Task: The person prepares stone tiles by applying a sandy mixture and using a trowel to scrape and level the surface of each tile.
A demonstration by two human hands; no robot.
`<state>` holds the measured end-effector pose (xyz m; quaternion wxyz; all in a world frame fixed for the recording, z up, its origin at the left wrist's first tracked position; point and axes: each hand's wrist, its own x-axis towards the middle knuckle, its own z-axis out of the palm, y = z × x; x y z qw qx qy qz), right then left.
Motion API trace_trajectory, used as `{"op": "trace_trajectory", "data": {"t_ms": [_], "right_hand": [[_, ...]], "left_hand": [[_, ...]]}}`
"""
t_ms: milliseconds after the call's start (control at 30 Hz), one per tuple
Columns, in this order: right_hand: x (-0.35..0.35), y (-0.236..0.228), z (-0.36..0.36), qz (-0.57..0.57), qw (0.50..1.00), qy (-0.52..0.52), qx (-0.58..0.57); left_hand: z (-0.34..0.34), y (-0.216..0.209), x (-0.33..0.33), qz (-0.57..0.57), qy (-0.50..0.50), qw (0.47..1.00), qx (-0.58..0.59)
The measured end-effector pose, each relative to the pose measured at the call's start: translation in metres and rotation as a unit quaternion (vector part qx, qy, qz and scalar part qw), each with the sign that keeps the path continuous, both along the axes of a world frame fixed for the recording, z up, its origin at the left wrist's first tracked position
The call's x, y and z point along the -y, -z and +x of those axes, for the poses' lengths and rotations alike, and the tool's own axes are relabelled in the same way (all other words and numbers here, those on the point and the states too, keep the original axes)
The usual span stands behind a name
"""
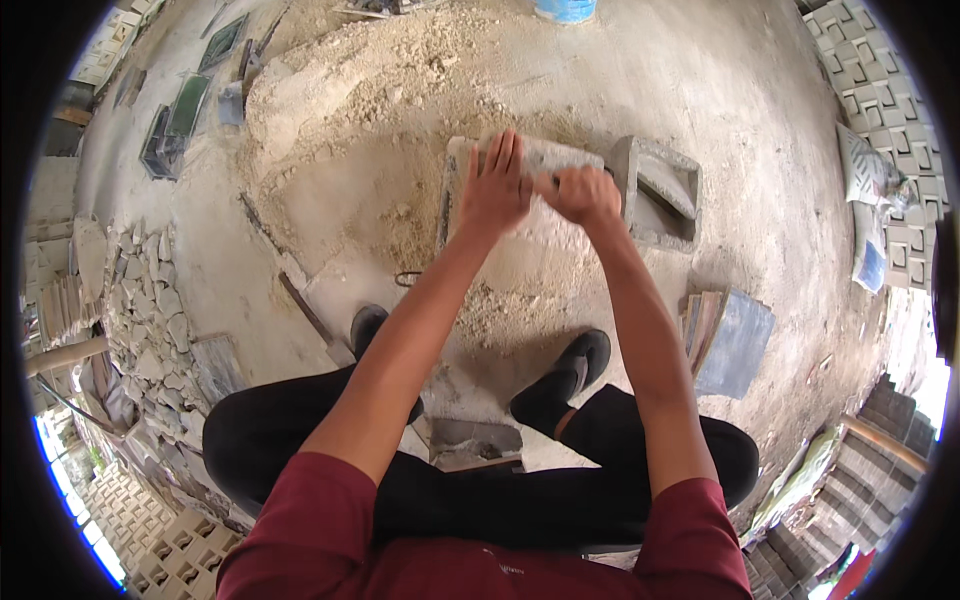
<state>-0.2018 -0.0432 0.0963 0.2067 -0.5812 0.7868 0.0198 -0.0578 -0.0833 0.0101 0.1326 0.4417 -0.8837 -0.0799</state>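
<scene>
A pale, dusty rectangular block or filled mould (555, 238) lies on the ground in front of my feet; I cannot tell which. My left hand (495, 198) rests flat on its left part, palm down with fingers stretched away from me. Just to the right, over the same surface, my right hand (584, 195) is closed into a fist, slightly blurred. Whatever the fist may hold is hidden. Close beyond it on the right stands a grey rectangular concrete frame (628, 185) with a loose grey piece (668, 190) leaning inside.
Loose sandy material (375, 75) spreads ahead and left. A long narrow tool (308, 312) lies near my left foot. Leaning sheets (735, 345) stand right, broken stone (150, 310) left, dark frames (185, 105) far left. A blue bucket (565, 10) and patterned blocks (880, 110) are farther off.
</scene>
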Motion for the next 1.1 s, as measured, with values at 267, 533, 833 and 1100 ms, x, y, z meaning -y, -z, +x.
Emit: {"op": "trace_trajectory", "data": {"t_ms": [267, 533, 833, 1100], "right_hand": [[-0.074, 0.031, 0.04, 0.054, 0.997, -0.006, 0.057], [-0.045, 0.017, 0.066, 0.03, 0.997, -0.054, 0.053], [0.036, 0.011, 0.048, -0.055, 0.996, -0.066, 0.027], [-0.077, 0.006, 0.07, 0.058, 0.996, -0.016, 0.071]], "left_hand": [[0.049, 0.003, -0.063, 0.062, 0.059, 0.995, 0.058], [0.074, -0.001, -0.063, 0.05, -0.034, 0.997, 0.039], [0.048, 0.008, 0.036, -0.016, -0.026, 0.999, 0.028], [0.065, 0.002, -0.069, 0.059, 0.032, 0.994, 0.088]]}}
